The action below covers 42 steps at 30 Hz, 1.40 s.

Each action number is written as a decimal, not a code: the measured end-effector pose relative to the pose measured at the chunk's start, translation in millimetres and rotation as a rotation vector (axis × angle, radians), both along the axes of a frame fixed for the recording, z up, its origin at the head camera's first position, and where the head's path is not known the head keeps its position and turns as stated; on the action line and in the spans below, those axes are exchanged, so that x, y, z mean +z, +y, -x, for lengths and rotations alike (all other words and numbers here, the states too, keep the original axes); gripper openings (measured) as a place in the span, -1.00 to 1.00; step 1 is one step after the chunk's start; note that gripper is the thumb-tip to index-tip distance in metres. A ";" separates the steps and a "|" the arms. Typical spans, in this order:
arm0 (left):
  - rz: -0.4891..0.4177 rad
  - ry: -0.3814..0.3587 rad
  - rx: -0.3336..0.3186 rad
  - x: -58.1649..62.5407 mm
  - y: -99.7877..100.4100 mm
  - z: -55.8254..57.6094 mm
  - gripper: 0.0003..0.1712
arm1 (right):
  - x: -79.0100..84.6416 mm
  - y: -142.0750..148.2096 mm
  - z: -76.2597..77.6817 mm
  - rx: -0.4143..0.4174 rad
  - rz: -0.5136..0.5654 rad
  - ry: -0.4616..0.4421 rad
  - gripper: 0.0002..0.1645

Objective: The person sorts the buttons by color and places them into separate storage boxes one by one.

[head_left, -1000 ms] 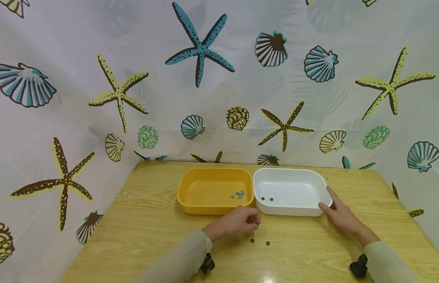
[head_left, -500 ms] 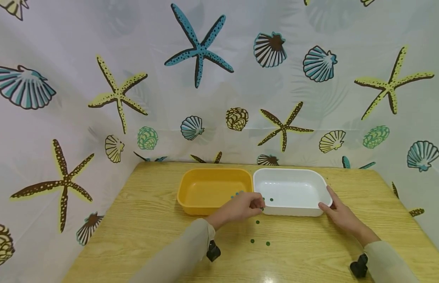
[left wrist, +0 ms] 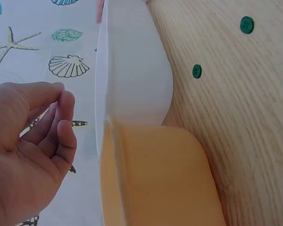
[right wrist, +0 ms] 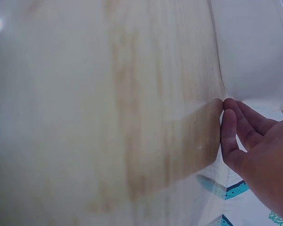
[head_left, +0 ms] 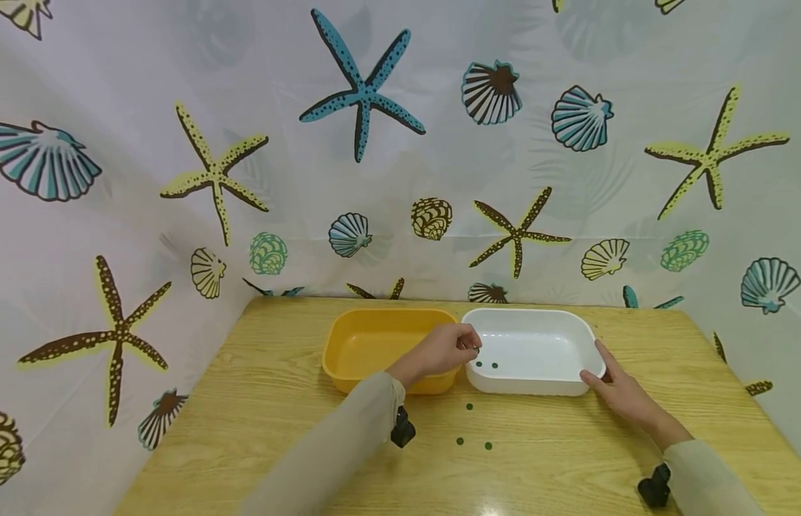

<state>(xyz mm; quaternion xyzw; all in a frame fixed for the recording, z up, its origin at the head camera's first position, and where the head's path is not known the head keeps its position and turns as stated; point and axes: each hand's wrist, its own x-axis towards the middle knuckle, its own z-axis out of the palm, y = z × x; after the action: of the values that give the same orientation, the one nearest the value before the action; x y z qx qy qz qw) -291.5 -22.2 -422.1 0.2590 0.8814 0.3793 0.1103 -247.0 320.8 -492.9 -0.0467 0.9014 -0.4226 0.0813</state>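
Green button [head_left: 477, 350] appears pinched in the left hand [head_left: 444, 348], which extends across the orange tray [head_left: 374, 344] and over the left end of the white tray [head_left: 542, 351]; two more buttons [head_left: 495, 365] lie there, close by. That tray's long axis runs sideways, and the right hand [head_left: 622, 390], farther off, grips its right end.

Wood-grain table [head_left: 555, 451], yellow tray [head_left: 364, 351], white tray [head_left: 536, 351] alongside, three green buttons [head_left: 460, 441].

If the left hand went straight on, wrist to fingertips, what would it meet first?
Probably the right end of the white tray, but how high the left hand sits is hard to judge; it might pass over.
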 end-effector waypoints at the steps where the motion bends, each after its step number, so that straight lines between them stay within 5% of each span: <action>1: 0.001 -0.002 0.009 -1.1 1.4 2.0 -0.94 | -0.5 0.2 0.0 -0.001 0.001 -0.001 0.05; 20: -0.086 -0.123 0.140 -21.0 20.0 26.2 -0.93 | -3.3 1.6 2.6 -0.007 -0.025 -0.006 0.06; 42: -0.143 -0.130 0.266 -27.8 23.4 35.2 -0.90 | -3.7 2.9 3.6 -0.002 -0.015 0.003 0.04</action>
<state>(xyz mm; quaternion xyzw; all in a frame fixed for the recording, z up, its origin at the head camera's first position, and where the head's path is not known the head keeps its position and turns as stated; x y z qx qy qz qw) -326.7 1.3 -449.9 0.1220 0.8697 0.4683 0.0971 -250.6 323.8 -496.6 -0.0458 0.9048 -0.4158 0.0801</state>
